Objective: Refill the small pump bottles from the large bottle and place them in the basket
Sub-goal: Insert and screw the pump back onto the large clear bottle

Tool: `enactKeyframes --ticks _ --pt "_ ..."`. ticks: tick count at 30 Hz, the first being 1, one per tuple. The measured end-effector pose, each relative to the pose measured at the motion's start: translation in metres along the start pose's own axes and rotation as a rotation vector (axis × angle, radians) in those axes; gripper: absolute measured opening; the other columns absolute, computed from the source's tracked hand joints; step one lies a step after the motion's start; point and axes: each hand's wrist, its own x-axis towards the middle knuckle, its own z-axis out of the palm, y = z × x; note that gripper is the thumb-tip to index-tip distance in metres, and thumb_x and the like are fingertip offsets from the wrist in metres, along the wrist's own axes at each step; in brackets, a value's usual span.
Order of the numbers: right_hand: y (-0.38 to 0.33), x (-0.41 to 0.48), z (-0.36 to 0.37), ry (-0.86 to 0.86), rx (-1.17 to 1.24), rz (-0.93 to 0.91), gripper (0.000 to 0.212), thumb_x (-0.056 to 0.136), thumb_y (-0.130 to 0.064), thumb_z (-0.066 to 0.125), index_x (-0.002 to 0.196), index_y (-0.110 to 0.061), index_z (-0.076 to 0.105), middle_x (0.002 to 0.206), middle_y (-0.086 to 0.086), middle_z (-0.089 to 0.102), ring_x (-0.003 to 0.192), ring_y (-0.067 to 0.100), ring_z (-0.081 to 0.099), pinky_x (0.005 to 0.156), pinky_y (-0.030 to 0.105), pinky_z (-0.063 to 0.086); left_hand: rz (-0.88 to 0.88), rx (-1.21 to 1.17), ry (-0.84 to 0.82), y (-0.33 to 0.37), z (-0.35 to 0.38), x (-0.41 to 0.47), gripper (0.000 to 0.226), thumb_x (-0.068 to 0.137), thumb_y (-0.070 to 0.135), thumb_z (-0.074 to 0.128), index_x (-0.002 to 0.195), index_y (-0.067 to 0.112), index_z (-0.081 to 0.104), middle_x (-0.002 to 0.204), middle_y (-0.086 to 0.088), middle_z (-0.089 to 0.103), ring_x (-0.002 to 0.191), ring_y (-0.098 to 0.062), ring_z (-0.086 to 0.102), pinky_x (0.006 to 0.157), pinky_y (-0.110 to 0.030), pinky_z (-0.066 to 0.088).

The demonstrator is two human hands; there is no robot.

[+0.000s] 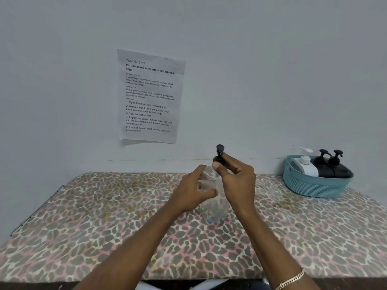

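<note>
A clear plastic pump bottle (pixel 214 208) stands upright on the table in the middle of the head view. My left hand (pixel 193 190) wraps around its upper body. My right hand (pixel 236 178) pinches the black pump head (pixel 219 152) at the bottle's neck. At the back right sits a teal basket (pixel 314 187) holding a white pump bottle (pixel 305 164) and two black pump bottles (pixel 333 167), all leaning. No large bottle is in view.
The table (pixel 104 227) has a leopard-print cover and stands against a pale wall. A printed instruction sheet (pixel 149 97) is taped to the wall above it. The table's front edge runs along the bottom of the view.
</note>
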Motion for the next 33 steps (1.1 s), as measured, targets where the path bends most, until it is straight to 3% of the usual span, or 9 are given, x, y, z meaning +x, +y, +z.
enactKeyframes --ticks 3,6,12,17,19,23,28,33 --pt "-0.002 -0.007 0.006 0.057 -0.02 -0.03 0.033 0.092 -0.013 0.079 0.1 -0.045 0.076 0.092 -0.029 0.078 0.096 -0.004 0.074 0.096 0.025 0.058 -0.005 0.006 0.007 -0.002 0.001 0.001 0.055 0.075 0.044 0.079 0.125 0.035 0.057 0.105 0.002 0.072 0.087 -0.02 0.075 0.079 -0.056 0.061" --pt "-0.002 -0.011 0.012 0.105 0.008 -0.027 0.03 0.091 -0.012 0.081 0.109 -0.036 0.079 0.089 -0.035 0.075 0.096 -0.01 0.072 0.093 0.012 0.055 -0.009 0.005 0.013 -0.004 0.001 0.001 0.059 0.075 0.045 0.079 0.129 0.036 0.056 0.103 0.002 0.07 0.086 -0.018 0.075 0.08 -0.054 0.062" --pt "-0.003 -0.011 0.013 0.146 0.021 -0.003 0.028 0.088 -0.011 0.084 0.114 -0.02 0.082 0.092 -0.024 0.079 0.095 -0.008 0.073 0.093 0.01 0.054 0.013 0.023 0.026 -0.003 0.002 0.0 0.058 0.081 0.039 0.082 0.132 0.036 0.054 0.104 0.007 0.068 0.082 -0.015 0.075 0.077 -0.046 0.063" --pt "-0.003 -0.013 0.015 0.163 0.032 0.002 0.029 0.088 -0.012 0.084 0.115 -0.021 0.082 0.098 -0.018 0.081 0.098 -0.005 0.074 0.096 0.016 0.056 0.022 0.038 0.028 -0.001 0.002 -0.001 0.058 0.081 0.038 0.083 0.131 0.035 0.054 0.104 0.01 0.067 0.082 -0.011 0.073 0.074 -0.035 0.059" --pt "-0.002 -0.013 0.013 0.141 0.01 -0.013 0.029 0.088 -0.014 0.084 0.116 -0.022 0.082 0.097 -0.02 0.08 0.099 -0.006 0.073 0.096 0.015 0.055 0.013 0.035 0.019 -0.001 0.001 -0.002 0.058 0.079 0.042 0.082 0.13 0.035 0.054 0.105 0.01 0.068 0.084 -0.011 0.074 0.076 -0.037 0.061" --pt "0.002 -0.008 -0.001 0.009 -0.105 -0.051 0.035 0.089 -0.024 0.083 0.123 -0.03 0.077 0.109 -0.022 0.078 0.109 -0.007 0.069 0.101 0.014 0.051 -0.002 0.015 -0.003 0.003 -0.002 -0.003 0.062 0.073 0.045 0.08 0.128 0.033 0.053 0.103 0.01 0.065 0.083 -0.013 0.074 0.077 -0.044 0.062" --pt "0.003 0.007 -0.033 -0.283 -0.217 -0.065 0.064 0.087 -0.036 0.086 0.146 -0.041 0.06 0.137 -0.026 0.066 0.129 -0.009 0.057 0.103 0.022 0.048 -0.025 -0.04 -0.063 0.006 -0.009 0.003 0.063 0.073 0.034 0.086 0.12 0.027 0.046 0.115 -0.002 0.069 0.088 -0.026 0.076 0.073 -0.048 0.064" --pt "0.0 0.039 -0.082 -0.499 -0.395 -0.014 0.077 0.088 -0.026 0.084 0.153 -0.047 0.048 0.146 -0.022 0.06 0.131 -0.003 0.058 0.102 0.03 0.056 -0.018 -0.212 -0.155 0.019 -0.01 0.023 0.048 0.083 0.014 0.088 0.12 0.017 0.058 0.126 0.001 0.072 0.105 -0.023 0.077 0.093 -0.053 0.062"
